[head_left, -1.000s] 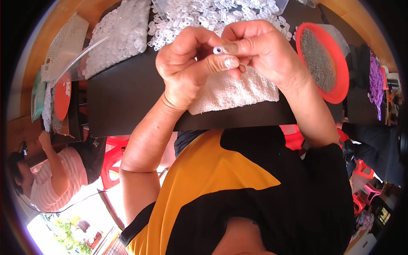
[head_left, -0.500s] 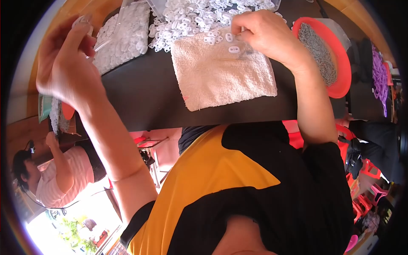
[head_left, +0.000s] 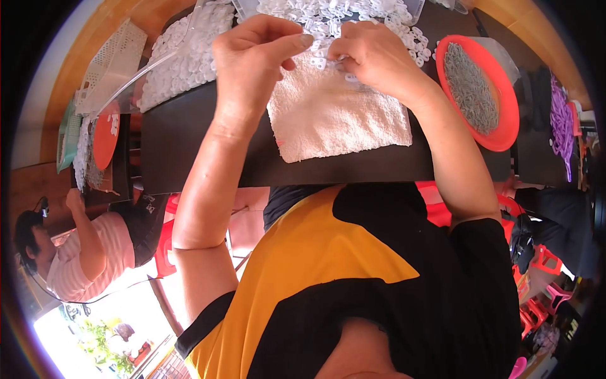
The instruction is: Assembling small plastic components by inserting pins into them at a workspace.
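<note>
My left hand [head_left: 252, 66] hovers at the far left corner of a beige terry cloth [head_left: 341, 120], its thumb and forefinger pinched together. Whatever sits in that pinch is too small to make out. Close by, my right hand [head_left: 379, 63] bends over the far edge of the cloth with fingertips pressed together; their contents are hidden. Small white oval plastic pieces with two holes [head_left: 317, 63] lie on the cloth between the hands. A large heap of the same white pieces [head_left: 334, 9] spreads just beyond.
A clear container of white pieces [head_left: 183, 57] stands at the left. A red dish of grey screw-like parts [head_left: 470, 88] sits at the right on the dark table [head_left: 202, 136]. Purple strips [head_left: 562, 126] lie farther right. Another person [head_left: 88, 252] works at the far left.
My left hand has come from the far left, over the clear container, to the cloth beside my right hand. The right hand has shifted slightly and stays over the cloth's far edge.
</note>
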